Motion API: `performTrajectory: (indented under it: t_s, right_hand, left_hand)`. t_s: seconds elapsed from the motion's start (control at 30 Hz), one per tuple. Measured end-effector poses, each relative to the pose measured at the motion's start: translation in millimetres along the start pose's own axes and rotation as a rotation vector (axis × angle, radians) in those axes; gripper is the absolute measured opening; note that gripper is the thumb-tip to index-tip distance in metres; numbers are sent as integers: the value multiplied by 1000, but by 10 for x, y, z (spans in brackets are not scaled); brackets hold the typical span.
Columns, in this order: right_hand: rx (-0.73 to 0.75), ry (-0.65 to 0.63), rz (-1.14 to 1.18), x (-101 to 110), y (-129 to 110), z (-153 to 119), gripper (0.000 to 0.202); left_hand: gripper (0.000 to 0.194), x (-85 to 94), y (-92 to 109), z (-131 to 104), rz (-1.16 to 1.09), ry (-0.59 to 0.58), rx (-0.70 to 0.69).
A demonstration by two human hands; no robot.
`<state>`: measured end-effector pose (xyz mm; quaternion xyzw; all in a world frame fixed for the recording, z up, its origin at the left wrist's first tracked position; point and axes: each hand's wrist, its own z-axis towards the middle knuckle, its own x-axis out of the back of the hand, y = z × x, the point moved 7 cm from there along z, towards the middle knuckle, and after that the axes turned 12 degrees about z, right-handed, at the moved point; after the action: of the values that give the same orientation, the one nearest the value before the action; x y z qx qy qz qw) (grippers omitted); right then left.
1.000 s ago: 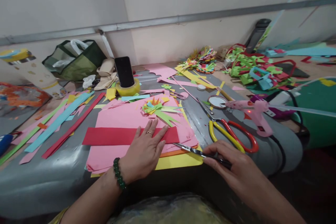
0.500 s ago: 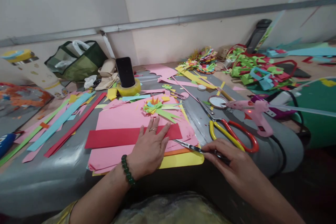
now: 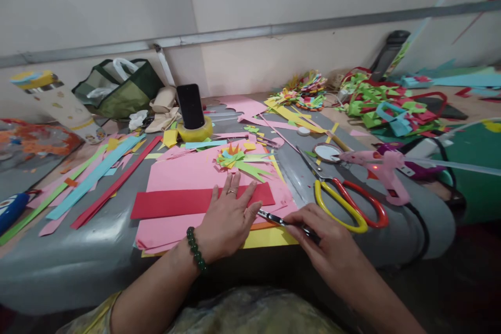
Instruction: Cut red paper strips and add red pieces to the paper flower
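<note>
My left hand (image 3: 229,219) lies flat with fingers spread, pressing on a red paper strip (image 3: 168,203). Beneath the strip is a stack of pink paper sheets (image 3: 172,175), with orange and yellow sheets (image 3: 270,238) showing at the near edge. In my right hand (image 3: 317,227) is a utility knife (image 3: 274,218), its tip close to my left thumb, at the near side of the strip. Whether the blade touches paper I cannot tell. A multicoloured paper flower (image 3: 231,157) with green strips rests on the pink stack, just beyond my left fingertips.
Right of the stack lie scissors (image 3: 340,203) with yellow and red handles and a pink glue gun (image 3: 385,172). A phone (image 3: 191,106) leans upright in a yellow tape roll (image 3: 195,130). Blue paper strips (image 3: 97,176) and red ones (image 3: 117,182) lie at left.
My right hand has moved left with the utility knife, bringing its tip nearer my left thumb. My left hand stays flat on the red strip. The whole view has shifted slightly.
</note>
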<state>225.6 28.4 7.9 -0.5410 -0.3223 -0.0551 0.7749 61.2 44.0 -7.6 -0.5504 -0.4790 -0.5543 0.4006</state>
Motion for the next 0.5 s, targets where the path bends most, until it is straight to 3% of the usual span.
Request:
performTrajectory:
  t_s: [0.33,0.5]
  right_hand:
    - [34,-18,0,-55,-98,9,17]
    - [22,35,-21,76,-35,-1,15]
  left_hand:
    - [62,-20,2,-2,-13,12,2]
    - [55,96,195,65,-58,15,-68]
